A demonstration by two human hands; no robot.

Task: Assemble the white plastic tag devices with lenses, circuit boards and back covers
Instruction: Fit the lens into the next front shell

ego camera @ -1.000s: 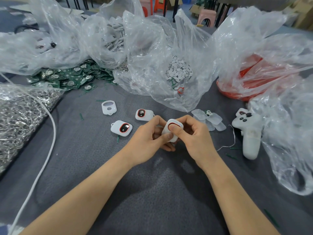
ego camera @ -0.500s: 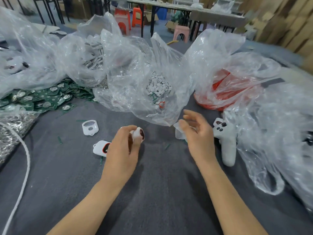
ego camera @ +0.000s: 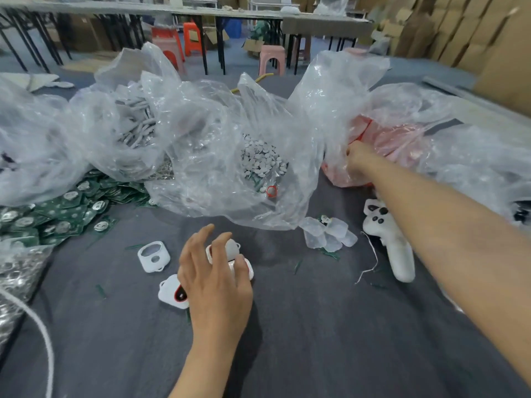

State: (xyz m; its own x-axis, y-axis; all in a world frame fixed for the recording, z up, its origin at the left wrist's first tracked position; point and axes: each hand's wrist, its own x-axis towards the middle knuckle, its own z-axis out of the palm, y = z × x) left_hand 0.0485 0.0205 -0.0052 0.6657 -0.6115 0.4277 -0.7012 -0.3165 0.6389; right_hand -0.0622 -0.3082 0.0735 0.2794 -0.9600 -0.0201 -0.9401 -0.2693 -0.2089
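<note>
Your left hand [ego camera: 214, 278] rests open on a tag device [ego camera: 234, 246], probably light and stiff: pinch its edges. Your right hand [ego camera: 356, 157] is inside the plastic bag [ego camera: 402, 139]; its grip I cannot tell.

Table cover [ego camera: 316, 326]: grey cloth, matt, felt-like.
Bags [ego camera: 201, 133]: clear plastic film, glossy, crinkled.
Tag shell [ego camera: 165, 260]: white plastic, smooth, slight sheen.
Lenses [ego camera: 333, 242]: translucent plastic, frosted.
Circuit boards [ego camera: 57, 216]: green board with bright metal discs.
Controller [ego camera: 400, 262]: white plastic, smooth, with black buttons.
Boxes [ego camera: 474, 30]: brown cardboard, matt.
</note>
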